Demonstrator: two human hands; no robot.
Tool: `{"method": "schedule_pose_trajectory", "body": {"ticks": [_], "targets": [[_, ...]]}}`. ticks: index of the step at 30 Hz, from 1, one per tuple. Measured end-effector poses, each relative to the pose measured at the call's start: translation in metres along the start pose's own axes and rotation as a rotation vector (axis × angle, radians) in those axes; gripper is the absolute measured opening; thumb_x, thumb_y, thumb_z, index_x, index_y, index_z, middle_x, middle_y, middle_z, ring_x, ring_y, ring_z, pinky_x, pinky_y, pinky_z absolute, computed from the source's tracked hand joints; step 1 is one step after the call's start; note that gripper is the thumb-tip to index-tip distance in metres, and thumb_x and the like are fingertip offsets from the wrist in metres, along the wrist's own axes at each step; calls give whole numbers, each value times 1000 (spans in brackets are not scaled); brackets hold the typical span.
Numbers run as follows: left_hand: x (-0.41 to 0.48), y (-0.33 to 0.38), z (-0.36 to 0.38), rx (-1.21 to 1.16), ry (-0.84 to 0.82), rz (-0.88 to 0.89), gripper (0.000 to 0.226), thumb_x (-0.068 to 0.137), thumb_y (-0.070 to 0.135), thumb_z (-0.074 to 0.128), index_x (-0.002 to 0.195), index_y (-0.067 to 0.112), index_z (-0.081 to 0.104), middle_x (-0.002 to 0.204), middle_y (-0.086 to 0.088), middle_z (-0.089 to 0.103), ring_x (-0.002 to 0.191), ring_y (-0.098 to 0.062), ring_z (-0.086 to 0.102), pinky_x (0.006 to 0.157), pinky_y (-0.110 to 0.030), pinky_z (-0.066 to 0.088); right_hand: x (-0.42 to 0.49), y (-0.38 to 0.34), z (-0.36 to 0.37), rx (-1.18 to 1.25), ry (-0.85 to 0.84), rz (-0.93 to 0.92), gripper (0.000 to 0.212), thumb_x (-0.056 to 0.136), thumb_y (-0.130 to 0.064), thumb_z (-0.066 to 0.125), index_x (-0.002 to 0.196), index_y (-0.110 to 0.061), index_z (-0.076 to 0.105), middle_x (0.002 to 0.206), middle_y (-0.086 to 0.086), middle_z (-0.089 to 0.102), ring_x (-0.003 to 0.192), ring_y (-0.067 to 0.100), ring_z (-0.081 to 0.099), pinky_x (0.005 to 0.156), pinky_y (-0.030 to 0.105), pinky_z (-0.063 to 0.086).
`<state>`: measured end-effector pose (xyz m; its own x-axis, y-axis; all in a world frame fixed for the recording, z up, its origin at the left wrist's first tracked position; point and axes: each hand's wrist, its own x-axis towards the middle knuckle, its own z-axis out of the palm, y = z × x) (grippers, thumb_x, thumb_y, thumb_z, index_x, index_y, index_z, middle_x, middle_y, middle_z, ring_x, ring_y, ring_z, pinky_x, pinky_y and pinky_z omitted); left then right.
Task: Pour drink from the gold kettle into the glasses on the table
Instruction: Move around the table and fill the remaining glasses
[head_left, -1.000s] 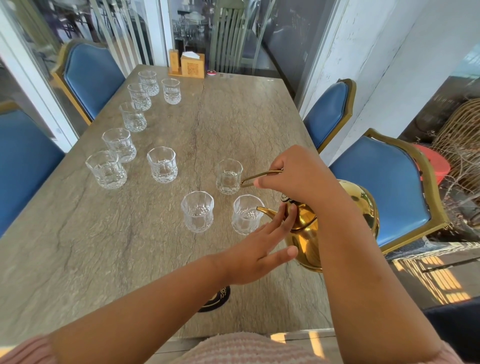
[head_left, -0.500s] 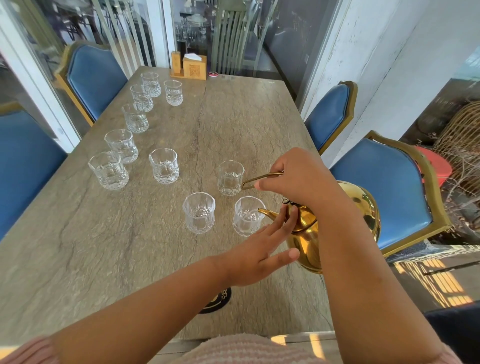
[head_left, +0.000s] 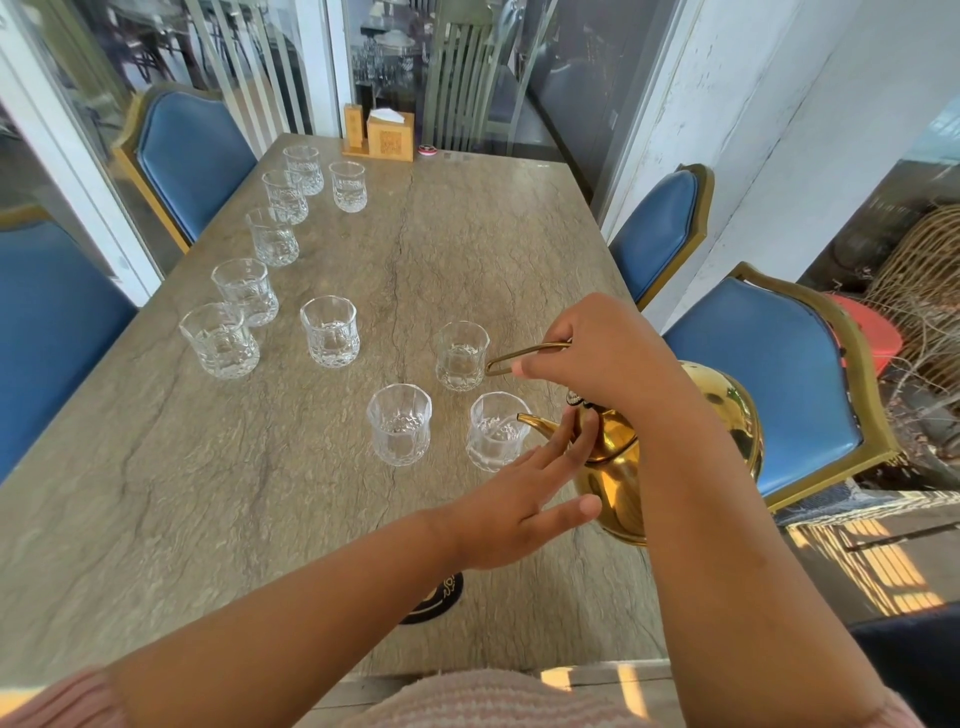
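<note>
My right hand (head_left: 597, 353) grips the thin handle of the gold kettle (head_left: 618, 467), which is tilted left with its spout tip over the rim of the nearest right glass (head_left: 493, 431). My left hand (head_left: 524, 493) has straight fingers pressed against the kettle's neck and lid area. Beside that glass stands another glass (head_left: 399, 423), and a third glass (head_left: 461, 355) sits just beyond, under the handle's end. Several more glasses, such as one at mid-left (head_left: 330, 331), line the table's left side. I cannot make out a stream of drink.
The stone-patterned table (head_left: 260, 493) is ringed by blue chairs: two on the right (head_left: 769, 358), two on the left (head_left: 192, 156). A wooden napkin holder (head_left: 382, 134) stands at the far edge. A black round coaster (head_left: 436, 597) lies near the front edge.
Almost nothing has moved; the kettle stays tilted over the same glass, both hands keep their hold, and the view has shifted down slightly.
</note>
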<state>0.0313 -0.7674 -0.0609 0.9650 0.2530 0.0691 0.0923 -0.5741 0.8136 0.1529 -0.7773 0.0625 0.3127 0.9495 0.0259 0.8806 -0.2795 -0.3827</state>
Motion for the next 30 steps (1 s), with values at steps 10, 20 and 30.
{"method": "schedule_pose_trajectory", "body": {"ticks": [10, 20, 30], "targets": [[-1, 6, 0, -6, -26, -11, 73, 86, 68, 22, 142, 45, -19, 155, 11, -25, 143, -2, -12, 119, -41, 14, -7, 6, -1, 41, 48, 2, 43, 77, -44, 69, 83, -2, 74, 79, 20, 69, 63, 24, 58, 68, 43, 54], [10, 16, 5, 12, -40, -76, 69, 77, 79, 17, 137, 55, -9, 154, 17, -23, 138, -2, 18, 98, -1, 17, -24, 46, -8, 359, 117, 114, 50, 72, -47, 72, 88, 0, 73, 74, 26, 62, 58, 20, 48, 57, 30, 39], [19, 33, 24, 217, 37, -135, 70, 79, 77, 10, 141, 52, -8, 154, 19, -22, 139, 6, 11, 112, -39, -22, -47, 74, -23, 656, 183, 188, 25, 73, -36, 77, 78, -11, 76, 35, -12, 41, 33, 3, 38, 51, 22, 33]]}}
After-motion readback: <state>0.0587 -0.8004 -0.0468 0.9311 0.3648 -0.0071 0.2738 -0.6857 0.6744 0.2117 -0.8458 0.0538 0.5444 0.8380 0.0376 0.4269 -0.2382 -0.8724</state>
